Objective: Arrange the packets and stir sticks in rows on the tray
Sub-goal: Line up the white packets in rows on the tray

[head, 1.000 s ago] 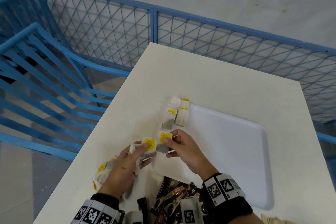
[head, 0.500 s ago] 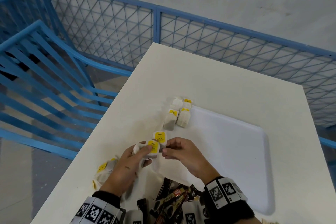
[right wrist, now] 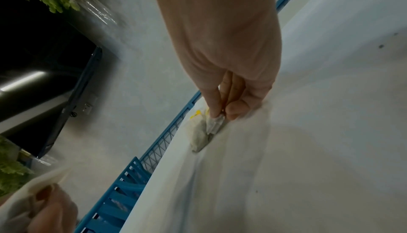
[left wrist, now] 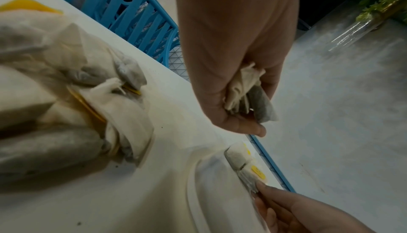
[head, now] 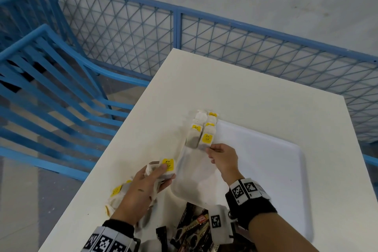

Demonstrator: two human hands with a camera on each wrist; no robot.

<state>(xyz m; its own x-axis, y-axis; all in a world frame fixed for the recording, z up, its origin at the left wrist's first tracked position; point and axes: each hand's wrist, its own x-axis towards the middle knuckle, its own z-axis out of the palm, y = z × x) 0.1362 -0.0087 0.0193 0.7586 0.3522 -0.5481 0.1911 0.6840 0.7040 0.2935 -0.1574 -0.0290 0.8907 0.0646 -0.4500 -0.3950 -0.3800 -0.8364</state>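
The right hand pinches the near end of a tea bag between thumb and fingertips; the bag bears a yellow tag and lies at the near end of a row of tea bags at the far left corner of the tray. In the right wrist view the thumb and two fingers close on the bag's paper edge, with the bag touching the tray surface.

The left hand holds a bunch of tea bags; its thumb presses on the top one just below a yellow tag. In the left wrist view the fingers are curled round the crumpled paper of the bunch.

A loose heap of tea bags lies on the table beside the left edge, under and behind the left hand. A pile of dark packets lies on the table at the near edge, between the two wrists. The white tray sits on the right half of the table, near its right edge. A blue mesh fence runs beyond the table's far edge.
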